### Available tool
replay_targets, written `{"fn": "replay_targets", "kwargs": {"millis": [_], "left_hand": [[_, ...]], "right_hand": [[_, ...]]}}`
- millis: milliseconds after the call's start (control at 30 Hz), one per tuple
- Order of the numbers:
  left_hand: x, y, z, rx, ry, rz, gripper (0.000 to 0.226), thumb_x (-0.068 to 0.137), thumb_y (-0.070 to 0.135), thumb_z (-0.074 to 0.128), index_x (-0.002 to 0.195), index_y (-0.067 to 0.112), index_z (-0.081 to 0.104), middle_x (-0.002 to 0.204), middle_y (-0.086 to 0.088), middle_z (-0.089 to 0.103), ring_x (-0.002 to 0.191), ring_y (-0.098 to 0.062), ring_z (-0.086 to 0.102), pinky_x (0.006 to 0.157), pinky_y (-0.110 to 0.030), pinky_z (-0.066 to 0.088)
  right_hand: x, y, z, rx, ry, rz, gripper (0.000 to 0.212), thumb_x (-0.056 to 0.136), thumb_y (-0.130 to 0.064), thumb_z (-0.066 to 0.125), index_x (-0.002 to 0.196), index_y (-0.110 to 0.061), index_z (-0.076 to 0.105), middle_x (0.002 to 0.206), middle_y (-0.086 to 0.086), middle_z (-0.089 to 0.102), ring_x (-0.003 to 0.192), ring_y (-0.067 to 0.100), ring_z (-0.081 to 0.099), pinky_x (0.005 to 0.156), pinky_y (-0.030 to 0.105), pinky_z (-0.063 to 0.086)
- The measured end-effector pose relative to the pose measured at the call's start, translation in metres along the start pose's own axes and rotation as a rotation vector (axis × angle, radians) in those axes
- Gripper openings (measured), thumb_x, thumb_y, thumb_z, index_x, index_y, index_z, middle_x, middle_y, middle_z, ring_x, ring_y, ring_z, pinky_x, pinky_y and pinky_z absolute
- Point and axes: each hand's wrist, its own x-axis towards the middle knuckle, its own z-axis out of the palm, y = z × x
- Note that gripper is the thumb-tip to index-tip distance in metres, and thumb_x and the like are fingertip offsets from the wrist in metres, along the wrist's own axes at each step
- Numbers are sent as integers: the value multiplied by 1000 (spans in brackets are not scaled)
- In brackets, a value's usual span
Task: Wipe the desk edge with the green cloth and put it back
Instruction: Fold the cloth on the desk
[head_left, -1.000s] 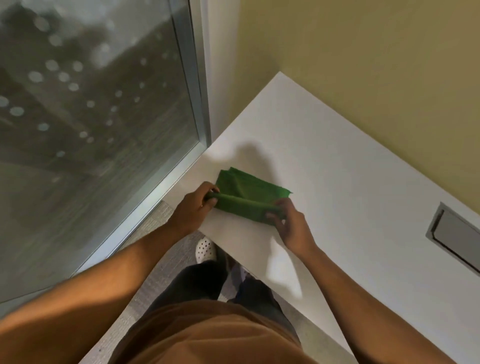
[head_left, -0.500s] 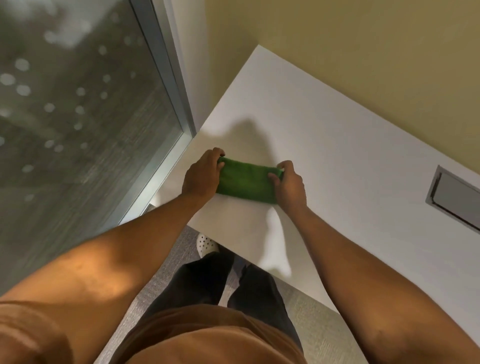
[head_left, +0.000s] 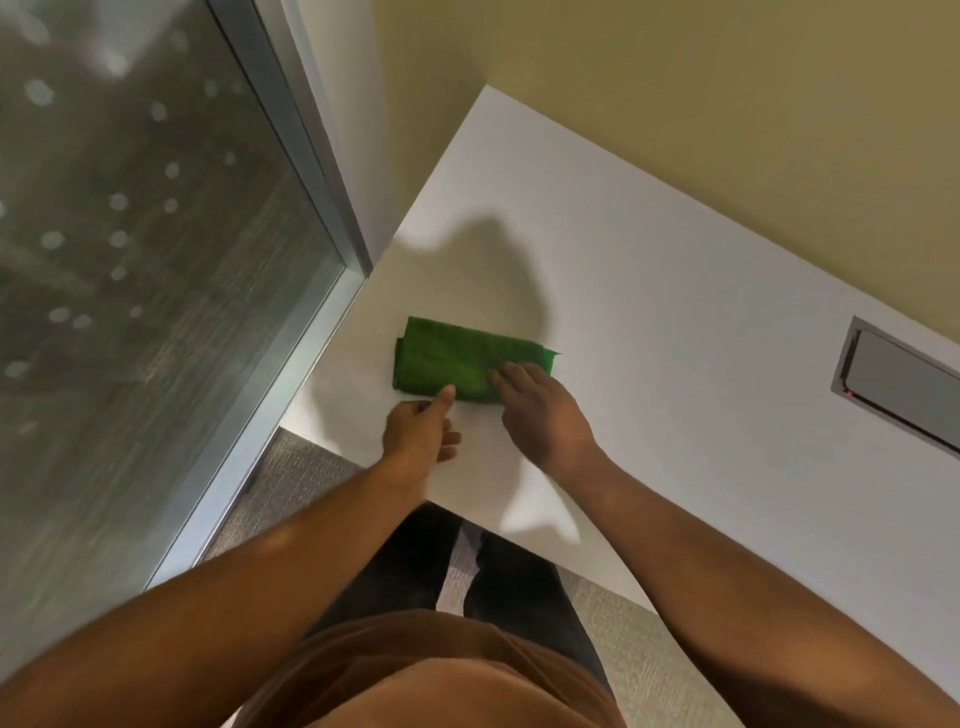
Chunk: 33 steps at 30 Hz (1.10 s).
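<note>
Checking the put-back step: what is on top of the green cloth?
The right hand's fingertips rest on the folded green cloth; the left hand touches its near edge. The desk beneath the cloth is covered.

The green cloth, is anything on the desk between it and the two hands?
Nothing visible is in the way. The folded green cloth lies flat on the white desk top. The right hand has its fingertips resting on the cloth's near right part, and the left hand touches its near edge with one finger.
</note>
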Motion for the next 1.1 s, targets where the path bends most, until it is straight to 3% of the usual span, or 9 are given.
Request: {"fn": "replay_targets", "kwargs": {"millis": [167,300,367,433,533,667,833,1000,1100], "left_hand": [[-3,26,41,-314,-75,3,32,99,30,76,123,12,65,128,-15,72,115,-35,71,105,-51,59],[-7,42,67,-130,-95,159,24,102,19,71,125,21,64,123,-7,71,111,-32,70,103,-53,60],[-12,48,79,26,-192,259,19,104,21,67,118,32,63,117,2,73,109,-25,71,100,-50,61],[-19,56,94,203,-298,360,19,105,23,65,118,36,64,120,4,75,108,-20,73,97,-46,62],[-31,70,124,427,-452,443,21,105,21,62,116,38,68,117,2,79,107,-24,75,95,-44,62],[-53,92,170,581,-783,381,26,106,18,59,124,29,73,116,-2,82,106,-24,79,86,-35,65],[-63,103,241,723,-911,334,29,103,9,64,131,13,70,123,-13,79,107,-30,77,96,-43,62],[-46,114,284,743,-920,181,70,72,40,96,134,21,70,127,-11,78,115,-31,76,102,-43,60],[-27,114,300,621,-929,15,61,71,29,98,127,16,76,133,-11,76,117,-25,76,93,-36,64]], "right_hand": [[-9,-22,-32,160,-97,223,40,89,-15,62,128,-17,71,121,4,75,112,30,71,90,43,64],[-32,-31,-53,418,-54,316,30,98,-29,51,123,-24,67,114,-2,71,98,22,68,80,40,60],[-43,-19,-63,480,52,388,30,100,-27,56,127,-20,68,118,2,71,104,24,66,90,39,58],[-51,6,-75,531,173,479,41,98,-18,64,138,-12,62,135,10,66,124,30,60,109,34,49],[-50,67,-99,600,274,581,69,91,-23,78,152,-8,48,157,14,49,147,31,42,120,26,25],[-56,171,-134,807,89,593,105,78,-46,91,162,-26,32,168,-1,37,155,16,33,123,31,29],[-87,264,-149,1221,-293,515,47,88,-29,86,132,-22,70,126,2,77,120,24,73,94,32,63],[-128,315,-129,1568,-39,723,37,98,-25,73,131,-8,71,128,13,77,119,31,74,104,42,61],[-147,340,-115,1584,105,903,39,101,-28,70,134,-7,68,129,15,76,122,35,72,108,49,58]]}}
